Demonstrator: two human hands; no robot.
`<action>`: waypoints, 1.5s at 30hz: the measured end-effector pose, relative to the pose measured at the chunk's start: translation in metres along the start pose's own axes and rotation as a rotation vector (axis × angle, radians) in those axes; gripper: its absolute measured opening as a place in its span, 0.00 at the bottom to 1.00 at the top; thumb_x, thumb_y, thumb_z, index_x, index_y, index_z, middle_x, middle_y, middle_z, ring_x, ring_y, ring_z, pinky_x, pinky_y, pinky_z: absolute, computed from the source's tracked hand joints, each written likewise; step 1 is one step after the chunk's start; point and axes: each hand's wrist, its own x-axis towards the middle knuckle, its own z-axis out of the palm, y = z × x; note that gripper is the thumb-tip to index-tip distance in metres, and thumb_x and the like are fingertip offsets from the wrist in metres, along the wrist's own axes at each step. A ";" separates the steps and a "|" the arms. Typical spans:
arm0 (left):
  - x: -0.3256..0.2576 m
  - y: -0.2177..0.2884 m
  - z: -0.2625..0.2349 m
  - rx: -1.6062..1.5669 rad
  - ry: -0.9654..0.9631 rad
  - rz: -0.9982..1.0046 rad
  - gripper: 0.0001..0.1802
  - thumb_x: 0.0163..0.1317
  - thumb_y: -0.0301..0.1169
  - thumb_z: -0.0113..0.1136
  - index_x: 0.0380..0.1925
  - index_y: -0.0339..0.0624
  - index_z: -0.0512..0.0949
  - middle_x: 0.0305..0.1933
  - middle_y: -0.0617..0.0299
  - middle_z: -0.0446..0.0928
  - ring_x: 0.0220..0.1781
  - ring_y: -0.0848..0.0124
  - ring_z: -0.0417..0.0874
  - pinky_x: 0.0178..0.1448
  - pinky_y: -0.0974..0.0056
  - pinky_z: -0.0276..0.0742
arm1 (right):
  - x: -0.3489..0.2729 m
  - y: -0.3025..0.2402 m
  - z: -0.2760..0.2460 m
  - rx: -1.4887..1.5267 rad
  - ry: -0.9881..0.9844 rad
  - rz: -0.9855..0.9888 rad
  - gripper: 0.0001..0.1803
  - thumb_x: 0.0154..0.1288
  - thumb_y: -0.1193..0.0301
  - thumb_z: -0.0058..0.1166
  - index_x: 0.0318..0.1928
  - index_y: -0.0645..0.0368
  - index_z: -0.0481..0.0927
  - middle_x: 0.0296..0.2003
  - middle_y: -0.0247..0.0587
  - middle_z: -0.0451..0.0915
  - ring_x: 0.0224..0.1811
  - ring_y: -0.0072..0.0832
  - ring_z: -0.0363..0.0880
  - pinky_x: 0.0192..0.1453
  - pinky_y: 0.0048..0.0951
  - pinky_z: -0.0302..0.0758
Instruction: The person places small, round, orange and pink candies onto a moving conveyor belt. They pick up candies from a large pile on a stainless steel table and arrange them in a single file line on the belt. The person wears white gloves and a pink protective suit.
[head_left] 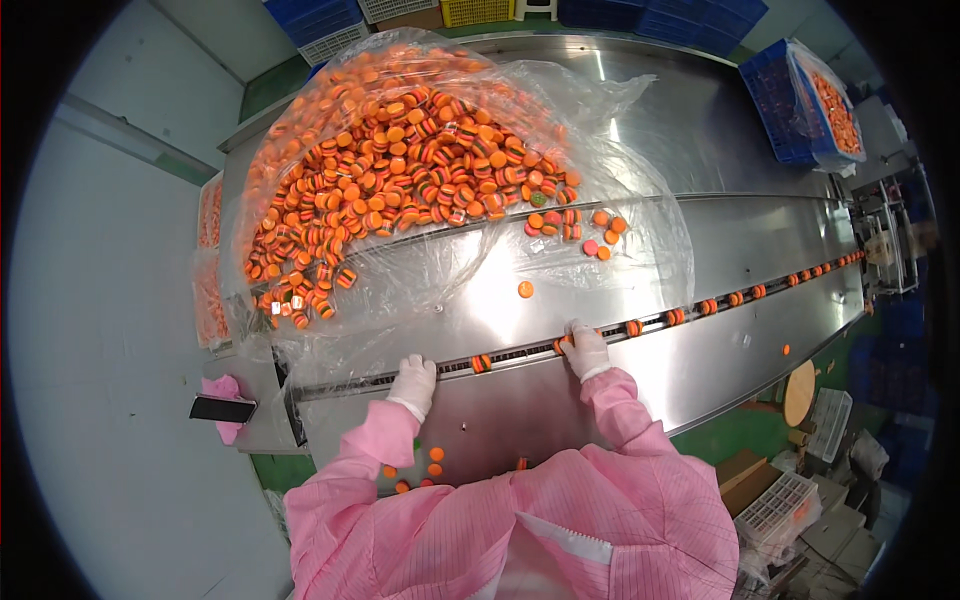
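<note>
Head view: your left hand is at the conveyor track, right hand touching a burger-shaped candy there; whether fingers grip, I can't tell.

My white-gloved left hand at the dark conveyor track, my right hand touching a striped orange piece there, a big heap of them beyond, clear plastic around it, steel table beneath.
</note>
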 end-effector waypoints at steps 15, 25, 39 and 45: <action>0.044 -0.113 -0.041 -0.143 0.831 -0.249 0.13 0.48 0.23 0.53 0.36 0.39 0.71 0.40 0.46 0.68 0.41 0.49 0.72 0.44 0.51 0.70 | 0.190 0.020 -0.070 -0.289 0.394 -0.069 0.20 0.52 0.73 0.49 0.49 0.54 0.74 0.48 0.59 0.68 0.44 0.50 0.73 0.49 0.41 0.71; 0.057 -0.141 -0.016 -0.340 0.706 -0.419 0.16 0.46 0.27 0.56 0.37 0.39 0.69 0.37 0.45 0.69 0.42 0.50 0.70 0.47 0.53 0.66 | 0.150 -0.027 -0.018 -0.113 0.250 -0.020 0.26 0.49 0.71 0.59 0.51 0.55 0.68 0.42 0.53 0.70 0.46 0.47 0.69 0.50 0.40 0.68; -0.016 -0.026 0.014 -0.144 0.208 0.115 0.11 0.46 0.26 0.54 0.33 0.41 0.73 0.39 0.54 0.70 0.44 0.56 0.69 0.48 0.57 0.68 | 0.127 -0.007 -0.025 0.159 0.227 -0.071 0.13 0.55 0.71 0.49 0.41 0.62 0.69 0.27 0.45 0.73 0.31 0.37 0.73 0.34 0.36 0.71; 0.016 -0.054 -0.027 -0.139 0.399 0.160 0.11 0.43 0.29 0.58 0.30 0.42 0.74 0.43 0.54 0.69 0.44 0.55 0.69 0.49 0.52 0.65 | 0.042 0.043 -0.048 0.938 -0.322 0.140 0.15 0.64 0.69 0.46 0.49 0.62 0.71 0.25 0.31 0.72 0.23 0.17 0.68 0.27 0.20 0.68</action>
